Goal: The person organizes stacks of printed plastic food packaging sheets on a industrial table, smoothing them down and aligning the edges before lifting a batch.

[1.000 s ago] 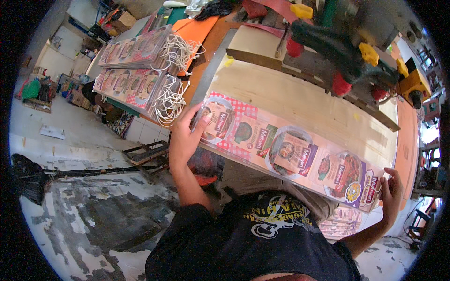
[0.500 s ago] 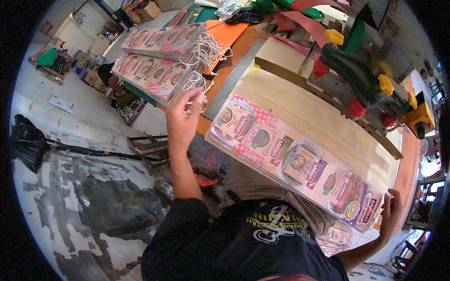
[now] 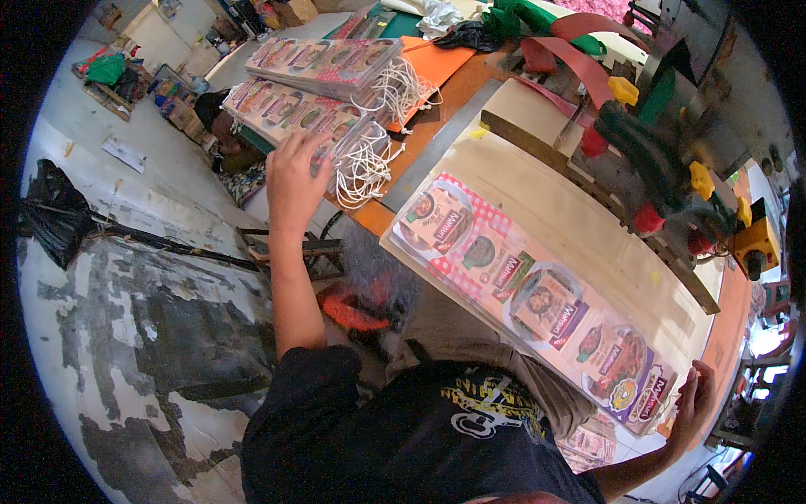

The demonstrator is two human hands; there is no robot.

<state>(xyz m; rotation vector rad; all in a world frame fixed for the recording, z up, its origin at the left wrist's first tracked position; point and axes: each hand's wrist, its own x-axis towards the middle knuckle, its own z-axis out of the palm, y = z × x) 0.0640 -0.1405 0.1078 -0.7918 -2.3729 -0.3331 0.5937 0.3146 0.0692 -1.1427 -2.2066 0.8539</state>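
Observation:
A long printed strip [image 3: 537, 307] with food pictures and a checked pattern, under clear plastic, lies along the near edge of a pale board [image 3: 579, 227]. My right hand [image 3: 690, 403] grips the strip's right end, fingers curled at its corner. My left hand [image 3: 298, 172] is at the near side of a stack of similar strips [image 3: 294, 113], fingers stretched over its edge and thumb apart. Another stack [image 3: 327, 63] lies just behind, overlapping it. White cords [image 3: 365, 172] hang in a tangle from the right ends of these stacks.
A machine with a dark bar [image 3: 604, 181], yellow knobs [image 3: 623, 90] and red parts stands behind the board. A yellow control box [image 3: 753, 239] is at the right. An orange sheet [image 3: 437, 63] lies beyond the cords. More printed strips [image 3: 588, 441] show below the board.
My left hand has moved left and slightly up, against the lower stack. My right hand stays at the strip's right end, slightly lower in view. The view has shifted a little.

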